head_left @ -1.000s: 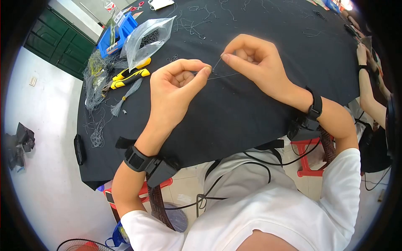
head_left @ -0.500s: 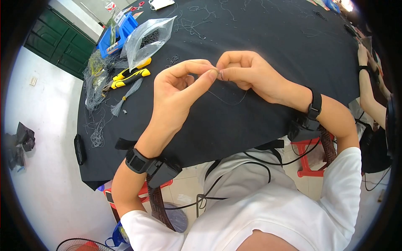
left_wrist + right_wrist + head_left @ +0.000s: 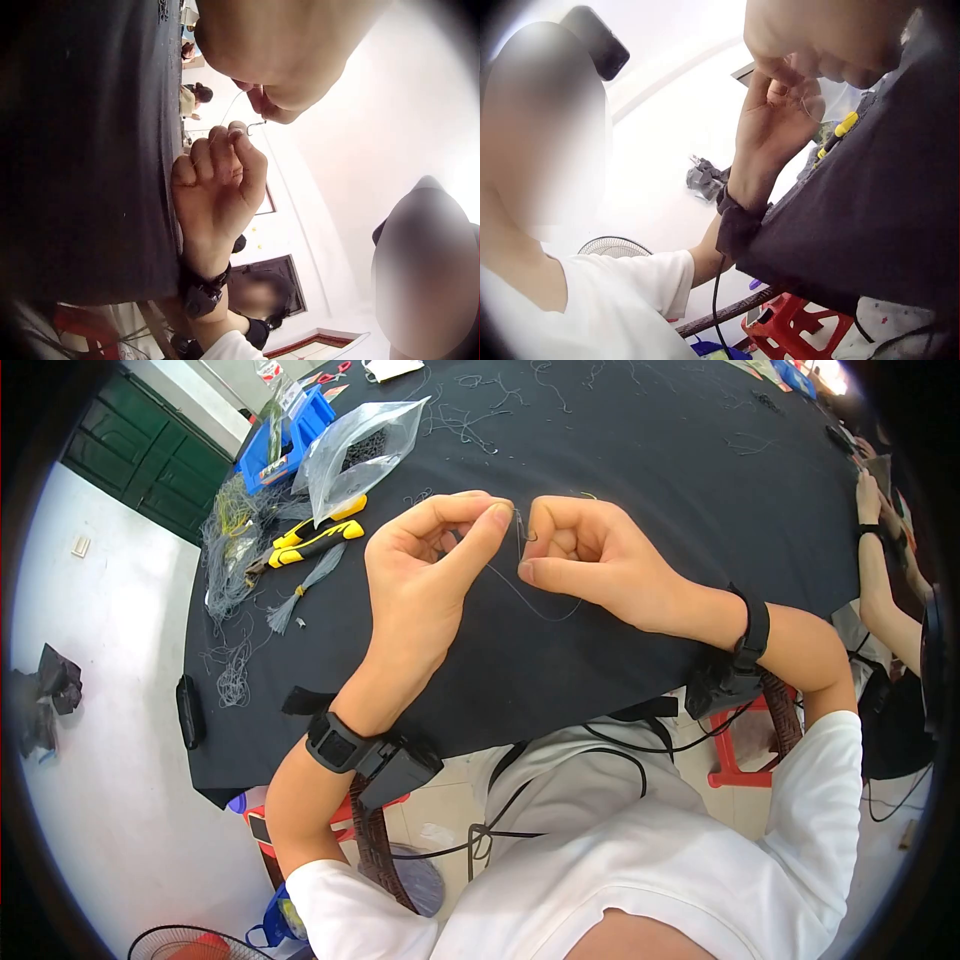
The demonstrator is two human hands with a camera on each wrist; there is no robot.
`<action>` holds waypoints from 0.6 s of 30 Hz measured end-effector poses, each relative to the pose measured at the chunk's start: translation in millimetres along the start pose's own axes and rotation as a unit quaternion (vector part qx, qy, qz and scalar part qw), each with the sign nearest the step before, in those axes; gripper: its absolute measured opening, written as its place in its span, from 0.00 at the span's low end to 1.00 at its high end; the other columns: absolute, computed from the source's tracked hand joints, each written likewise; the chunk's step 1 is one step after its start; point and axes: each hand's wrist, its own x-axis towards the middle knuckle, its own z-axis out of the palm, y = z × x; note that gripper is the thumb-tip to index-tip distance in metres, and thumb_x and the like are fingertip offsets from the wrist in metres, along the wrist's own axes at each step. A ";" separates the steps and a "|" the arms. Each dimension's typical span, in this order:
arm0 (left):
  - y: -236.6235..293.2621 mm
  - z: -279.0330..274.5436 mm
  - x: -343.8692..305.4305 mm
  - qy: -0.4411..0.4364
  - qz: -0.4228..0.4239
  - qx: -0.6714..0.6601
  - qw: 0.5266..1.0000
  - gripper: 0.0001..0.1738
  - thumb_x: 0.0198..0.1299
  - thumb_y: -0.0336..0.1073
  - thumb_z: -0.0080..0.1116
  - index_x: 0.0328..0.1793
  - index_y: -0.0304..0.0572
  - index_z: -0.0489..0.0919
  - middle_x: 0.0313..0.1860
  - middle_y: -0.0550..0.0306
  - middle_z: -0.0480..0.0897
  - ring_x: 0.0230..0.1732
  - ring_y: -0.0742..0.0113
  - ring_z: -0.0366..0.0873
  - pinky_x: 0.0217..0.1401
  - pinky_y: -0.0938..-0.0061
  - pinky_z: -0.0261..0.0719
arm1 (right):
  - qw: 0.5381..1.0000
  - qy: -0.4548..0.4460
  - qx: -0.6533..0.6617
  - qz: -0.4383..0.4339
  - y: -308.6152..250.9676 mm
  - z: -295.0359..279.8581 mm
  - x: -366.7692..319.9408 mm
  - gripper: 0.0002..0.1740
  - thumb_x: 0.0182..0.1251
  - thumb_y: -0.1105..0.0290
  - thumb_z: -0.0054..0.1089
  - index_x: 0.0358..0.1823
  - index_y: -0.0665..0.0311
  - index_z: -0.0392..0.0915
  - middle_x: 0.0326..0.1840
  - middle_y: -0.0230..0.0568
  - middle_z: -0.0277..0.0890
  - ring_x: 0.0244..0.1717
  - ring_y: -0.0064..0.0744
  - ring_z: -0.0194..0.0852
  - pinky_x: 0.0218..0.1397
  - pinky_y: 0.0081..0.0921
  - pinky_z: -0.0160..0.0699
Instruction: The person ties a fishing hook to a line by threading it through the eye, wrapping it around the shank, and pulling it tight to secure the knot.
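Black-clothed bench [image 3: 560, 690] lies beneath the hook [image 3: 254, 130]; my left hand [image 3: 425, 575] pinches it, likely for steadiness; my right hand [image 3: 625, 565] curls nearby, grip unclear.

Left on the table [image 3: 480, 680], the bag [image 3: 335, 478] lies behind the pliers [image 3: 315, 545] (bin [image 3: 311, 420] beside it).

You wear a white shirt [image 3: 620, 880] with a wide, open neckline; its short sleeves end above your elbows, creased in soft folds. Your trousers [image 3: 565, 790] are pale, with black strips along them. Your left hand [image 3: 425, 565] and right hand [image 3: 600, 565] are bare. A black strap [image 3: 335, 743] with a chunky buckle circles your left wrist, bearing a boxy black unit [image 3: 400, 772]. Your right wrist has a matching black band [image 3: 752, 625] and dark housing [image 3: 722, 688]. Thin black cables [image 3: 510, 832] cross your lap.
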 end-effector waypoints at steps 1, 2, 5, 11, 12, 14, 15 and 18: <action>-0.5 0.0 0.6 0.003 0.012 0.011 1.000 0.06 0.53 0.28 0.63 0.38 0.35 0.82 0.35 0.62 0.81 0.32 0.83 0.69 0.34 0.87 0.64 | 1.000 0.003 -0.003 -0.005 -3.1 1.4 -1.3 0.07 0.59 0.73 0.57 0.27 0.64 0.70 0.18 0.23 0.66 0.18 0.07 0.56 0.21 0.12 0.52; -1.1 0.0 1.0 0.007 0.023 0.023 0.999 0.06 0.53 0.28 0.63 0.37 0.35 0.83 0.35 0.62 0.81 0.32 0.83 0.69 0.34 0.87 0.63 | 1.000 0.005 -0.006 -0.010 -6.0 2.8 -2.6 0.06 0.59 0.73 0.57 0.27 0.64 0.70 0.18 0.23 0.67 0.18 0.07 0.56 0.21 0.12 0.53; -4.7 -1.3 1.9 0.023 0.044 0.072 0.996 0.06 0.51 0.29 0.64 0.35 0.36 0.83 0.34 0.63 0.82 0.32 0.82 0.68 0.36 0.85 0.62 | 0.999 0.011 -0.035 -0.028 -12.0 6.0 -5.1 0.06 0.58 0.75 0.58 0.27 0.64 0.70 0.18 0.23 0.67 0.18 0.06 0.56 0.20 0.11 0.52; -3.0 -4.0 3.9 0.011 0.106 0.174 0.979 0.04 0.49 0.30 0.63 0.32 0.39 0.83 0.32 0.65 0.82 0.32 0.81 0.68 0.35 0.83 0.61 | 0.985 0.037 -0.142 -0.089 -16.5 6.2 -8.0 0.05 0.57 0.76 0.58 0.26 0.65 0.72 0.16 0.19 0.61 0.17 0.07 0.50 0.20 0.12 0.48; -2.2 -4.4 4.1 0.006 0.113 0.185 0.976 0.04 0.49 0.30 0.63 0.32 0.39 0.83 0.32 0.65 0.82 0.32 0.80 0.68 0.35 0.83 0.61 | 0.981 0.042 -0.153 -0.107 -17.3 5.6 -8.0 0.04 0.57 0.75 0.58 0.27 0.65 0.72 0.15 0.19 0.60 0.17 0.07 0.49 0.20 0.12 0.48; -0.7 -4.3 4.6 -0.003 0.127 0.206 0.970 0.04 0.48 0.29 0.63 0.32 0.40 0.83 0.32 0.65 0.82 0.31 0.80 0.68 0.35 0.83 0.61 | 0.973 0.052 -0.176 -0.143 -18.4 3.2 -7.1 0.03 0.57 0.75 0.59 0.28 0.65 0.73 0.14 0.18 0.57 0.17 0.07 0.47 0.20 0.13 0.46; 0.0 -3.8 4.5 -0.010 0.131 0.211 0.969 0.04 0.48 0.29 0.63 0.32 0.40 0.83 0.31 0.65 0.82 0.31 0.80 0.68 0.35 0.83 0.61 | 0.972 0.062 -0.172 -0.147 -19.0 2.8 -6.7 0.03 0.57 0.75 0.59 0.29 0.65 0.74 0.14 0.18 0.56 0.17 0.07 0.47 0.20 0.13 0.46; 1.5 -3.0 4.0 -0.026 0.139 0.221 0.965 0.04 0.48 0.29 0.63 0.32 0.40 0.83 0.31 0.65 0.82 0.31 0.79 0.68 0.35 0.82 0.61 | 0.970 0.082 -0.168 -0.156 -21.4 1.5 -4.9 0.03 0.58 0.74 0.59 0.31 0.66 0.75 0.14 0.18 0.54 0.17 0.07 0.46 0.20 0.13 0.45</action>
